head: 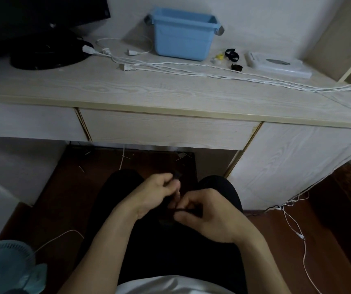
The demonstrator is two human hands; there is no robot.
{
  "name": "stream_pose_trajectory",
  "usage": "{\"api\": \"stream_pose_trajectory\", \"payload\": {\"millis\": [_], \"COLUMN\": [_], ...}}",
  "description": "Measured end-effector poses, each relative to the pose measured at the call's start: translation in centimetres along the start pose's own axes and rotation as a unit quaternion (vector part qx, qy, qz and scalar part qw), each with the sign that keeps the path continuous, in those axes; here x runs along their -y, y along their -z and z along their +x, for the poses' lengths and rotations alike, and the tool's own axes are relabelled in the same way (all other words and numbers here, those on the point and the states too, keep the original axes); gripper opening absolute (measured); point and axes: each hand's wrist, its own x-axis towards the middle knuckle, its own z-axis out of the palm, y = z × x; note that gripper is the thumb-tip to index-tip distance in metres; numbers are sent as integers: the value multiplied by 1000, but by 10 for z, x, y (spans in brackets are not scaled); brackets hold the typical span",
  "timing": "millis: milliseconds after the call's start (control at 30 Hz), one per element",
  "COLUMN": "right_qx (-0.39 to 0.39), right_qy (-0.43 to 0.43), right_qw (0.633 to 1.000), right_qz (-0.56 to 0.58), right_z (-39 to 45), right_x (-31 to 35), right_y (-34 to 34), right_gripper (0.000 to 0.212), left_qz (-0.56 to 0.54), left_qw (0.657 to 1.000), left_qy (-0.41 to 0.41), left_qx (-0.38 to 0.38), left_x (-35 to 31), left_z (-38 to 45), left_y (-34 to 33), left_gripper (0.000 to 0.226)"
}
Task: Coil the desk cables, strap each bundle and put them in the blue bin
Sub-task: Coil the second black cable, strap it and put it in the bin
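Dim, flat indoor light with a bluish cast. The desk top [170, 90] beyond the hands is the brightest part; the lap beneath them falls into near-black shadow. Both hands, left [155, 194] and right [208, 211], are softly blurred. Wide-angle bending curves the desk edge; corners darken.

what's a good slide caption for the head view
Both hands, left and right, grip a black cable over the lap; white cables lie by the blue bin.
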Motion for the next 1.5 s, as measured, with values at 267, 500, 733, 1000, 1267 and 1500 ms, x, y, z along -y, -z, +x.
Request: {"api": "stream_pose_trajectory", "payload": {"millis": [267,500,733,1000,1267,1500], "right_qx": [-260,-235,-229,-224,-163,-50], "right_qy": [-50,-52,-66,-90,-68,-19], "right_qw": [964,969,970,971,983,994], "right_qz": [11,58,46,-4,-54,-96], "right_z": [3,7,7,4,7,15], "right_x": [-22,-30,-35,-45,-40,-22], "right_y": [7,3,0,8,1,-25], "right_gripper": [29,26,32,30,16,22], "left_qz": [-174,-274,-420,-700,-781,-619], "left_qw": [967,945,882,664,610,756], "left_qy": [62,59,44,-98,-91,-78], "left_qx": [176,167,210,244,-100,-197], "left_x": [-16,-5,11,34,22,0], "left_z": [-10,-10,-10,10,4,15], "left_y": [-1,15,28,43,35,21], "left_gripper": [53,48,43,56,44,29]}}
